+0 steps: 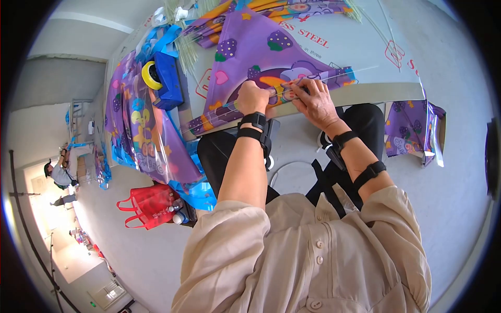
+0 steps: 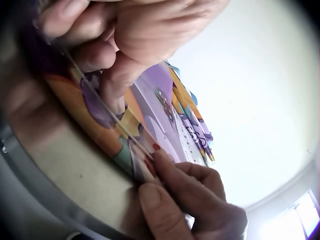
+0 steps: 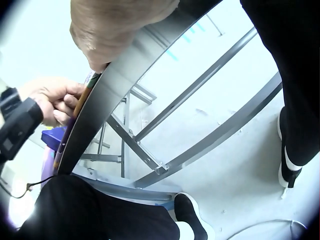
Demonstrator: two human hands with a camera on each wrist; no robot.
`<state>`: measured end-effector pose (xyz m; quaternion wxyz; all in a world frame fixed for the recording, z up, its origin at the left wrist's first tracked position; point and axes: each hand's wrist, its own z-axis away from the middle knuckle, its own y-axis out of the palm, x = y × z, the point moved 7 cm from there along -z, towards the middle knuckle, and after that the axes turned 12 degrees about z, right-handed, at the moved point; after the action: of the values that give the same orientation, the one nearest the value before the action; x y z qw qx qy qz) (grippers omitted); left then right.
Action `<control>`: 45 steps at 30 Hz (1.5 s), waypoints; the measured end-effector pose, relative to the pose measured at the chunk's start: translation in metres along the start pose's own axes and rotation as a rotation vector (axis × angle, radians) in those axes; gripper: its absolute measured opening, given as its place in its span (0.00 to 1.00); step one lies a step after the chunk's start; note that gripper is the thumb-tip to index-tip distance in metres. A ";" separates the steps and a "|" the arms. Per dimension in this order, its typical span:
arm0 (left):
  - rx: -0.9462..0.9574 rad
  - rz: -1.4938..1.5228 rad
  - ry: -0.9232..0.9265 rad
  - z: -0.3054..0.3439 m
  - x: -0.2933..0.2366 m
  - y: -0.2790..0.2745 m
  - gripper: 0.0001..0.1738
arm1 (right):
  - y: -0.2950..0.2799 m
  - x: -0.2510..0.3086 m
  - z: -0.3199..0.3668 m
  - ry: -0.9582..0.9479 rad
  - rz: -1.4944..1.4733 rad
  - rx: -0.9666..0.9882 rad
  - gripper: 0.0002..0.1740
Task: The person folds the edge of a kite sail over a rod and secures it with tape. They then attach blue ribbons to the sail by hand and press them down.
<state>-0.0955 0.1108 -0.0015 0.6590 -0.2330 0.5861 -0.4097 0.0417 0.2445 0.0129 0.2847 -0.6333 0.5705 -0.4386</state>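
Observation:
A purple printed plastic sheet [image 1: 237,62] lies on the table, its near edge folded into a narrow strip [image 1: 214,119]. A thin pale rod [image 1: 364,70] runs along that strip and sticks out past its right end. My left hand [image 1: 254,98] grips the strip near its middle, fingers curled and thumb pressing down in the left wrist view. Just to the right, my right hand [image 1: 317,104] pinches the strip between thumb [image 2: 162,212] and index finger. In the right wrist view both hands are at the table edge, and the right fingertips are partly hidden.
A blue tape dispenser [image 1: 169,83] with a yellow roll [image 1: 151,75] stands left, beside draped printed sheets [image 1: 138,122]. More folded printed sheets [image 1: 308,8] lie at the back. Below are a red bag [image 1: 148,206] and a box [image 1: 407,128] of printed pieces. Another person [image 1: 65,172] is far left.

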 end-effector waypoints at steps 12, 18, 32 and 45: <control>-0.031 -0.296 0.963 0.056 0.011 -0.031 0.24 | 0.008 0.000 -0.026 -0.288 0.182 0.125 0.11; 0.189 0.053 0.751 0.012 0.012 -0.052 0.13 | 0.019 -0.019 -0.073 -0.092 0.053 0.597 0.08; 0.131 -0.185 0.886 0.008 -0.010 -0.046 0.27 | 0.030 0.031 -0.064 -0.347 0.196 0.174 0.21; 0.155 -0.209 0.819 0.011 -0.017 -0.043 0.16 | 0.030 0.021 -0.088 -0.247 0.260 0.309 0.09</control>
<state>-0.0962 0.0988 0.0440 0.3426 -0.0590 0.7401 -0.5757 -0.0503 0.2311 0.0318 0.5000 -0.5523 0.5342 -0.3995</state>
